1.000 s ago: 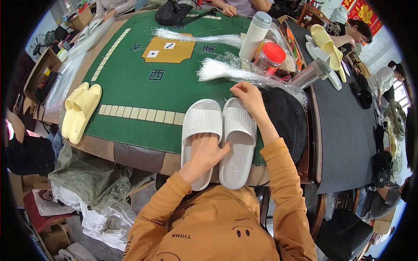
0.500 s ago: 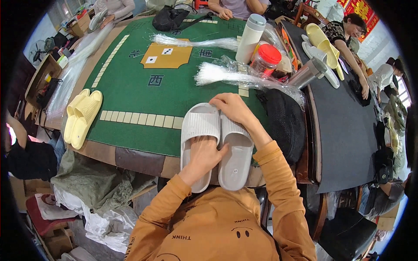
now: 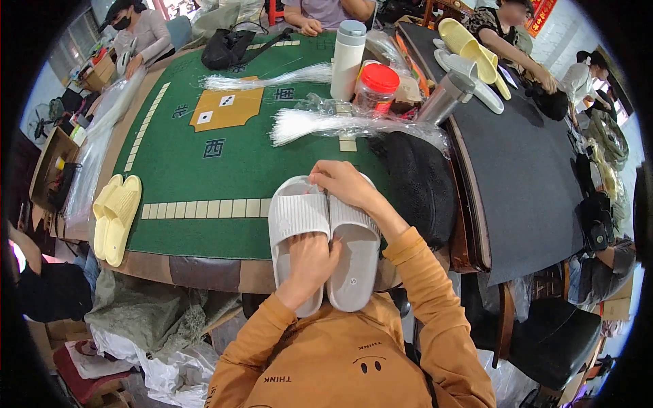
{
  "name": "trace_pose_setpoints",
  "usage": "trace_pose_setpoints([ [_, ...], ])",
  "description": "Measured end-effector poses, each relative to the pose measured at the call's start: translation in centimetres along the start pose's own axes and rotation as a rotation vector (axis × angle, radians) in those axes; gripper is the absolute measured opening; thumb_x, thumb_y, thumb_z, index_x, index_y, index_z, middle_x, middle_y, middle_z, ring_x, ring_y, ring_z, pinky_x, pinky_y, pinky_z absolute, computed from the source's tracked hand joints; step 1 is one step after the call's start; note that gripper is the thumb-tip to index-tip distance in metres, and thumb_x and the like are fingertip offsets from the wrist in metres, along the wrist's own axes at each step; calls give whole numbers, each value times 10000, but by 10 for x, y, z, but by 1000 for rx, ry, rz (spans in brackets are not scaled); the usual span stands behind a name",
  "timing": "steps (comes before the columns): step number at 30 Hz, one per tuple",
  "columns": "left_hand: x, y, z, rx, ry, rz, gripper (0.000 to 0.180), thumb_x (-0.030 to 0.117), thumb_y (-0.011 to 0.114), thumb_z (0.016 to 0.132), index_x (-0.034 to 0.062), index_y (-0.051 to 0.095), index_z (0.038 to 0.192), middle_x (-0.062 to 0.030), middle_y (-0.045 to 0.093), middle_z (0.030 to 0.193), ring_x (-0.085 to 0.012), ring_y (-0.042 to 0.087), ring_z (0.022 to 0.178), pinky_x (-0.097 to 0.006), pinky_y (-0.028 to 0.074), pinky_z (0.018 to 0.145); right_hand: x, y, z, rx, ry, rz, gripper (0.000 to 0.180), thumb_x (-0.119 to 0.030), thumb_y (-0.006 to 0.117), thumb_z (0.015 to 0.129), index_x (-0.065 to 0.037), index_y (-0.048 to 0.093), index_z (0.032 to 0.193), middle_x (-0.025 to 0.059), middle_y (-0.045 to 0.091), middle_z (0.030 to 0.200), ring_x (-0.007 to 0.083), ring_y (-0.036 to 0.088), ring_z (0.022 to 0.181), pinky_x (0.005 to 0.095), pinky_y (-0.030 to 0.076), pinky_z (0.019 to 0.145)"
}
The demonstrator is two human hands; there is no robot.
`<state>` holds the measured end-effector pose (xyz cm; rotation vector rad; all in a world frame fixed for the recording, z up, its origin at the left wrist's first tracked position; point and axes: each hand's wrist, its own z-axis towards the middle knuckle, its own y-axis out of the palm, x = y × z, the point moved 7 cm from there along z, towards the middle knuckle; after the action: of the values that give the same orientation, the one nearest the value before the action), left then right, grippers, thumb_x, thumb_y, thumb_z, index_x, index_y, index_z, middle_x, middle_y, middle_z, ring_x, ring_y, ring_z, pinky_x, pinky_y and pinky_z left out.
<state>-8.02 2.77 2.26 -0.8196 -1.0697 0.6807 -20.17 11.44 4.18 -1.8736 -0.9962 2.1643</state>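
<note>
Moved leftward since the earlier frame, the right hand (image 3: 345, 185) bends over the adjoining toes of two pale grey slippers (image 3: 351, 268). By descending size we note: the green-topped table (image 3: 224, 183); the slippers, side by side across its near edge; the left hand (image 3: 310, 257), fingers hidden beneath the left strap (image 3: 299, 215), and the right, partly curled. We cannot tell how far the left opens, nor what either grips.

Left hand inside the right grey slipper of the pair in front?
No, the left hand is tucked into the left grey slipper, under its strap.
</note>
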Motion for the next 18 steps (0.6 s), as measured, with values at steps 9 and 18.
trace_pose_setpoints([
  [9,30,-41,-32,-7,196,70,416,325,646,835,-63,585,973,-240,579,921,-405,543,900,-469,426,823,1,-3,-22,119,27,181,222,-205,509,942,8,567,923,71,606,708,148,558,660,307,446,638],
  [18,25,-109,33,217,207,-67,254,47,606,844,26,564,1094,-134,650,856,-292,640,724,-360,513,637,-11,-18,-31,294,-42,292,153,-152,595,912,0,598,921,27,606,716,72,547,645,244,447,585],
])
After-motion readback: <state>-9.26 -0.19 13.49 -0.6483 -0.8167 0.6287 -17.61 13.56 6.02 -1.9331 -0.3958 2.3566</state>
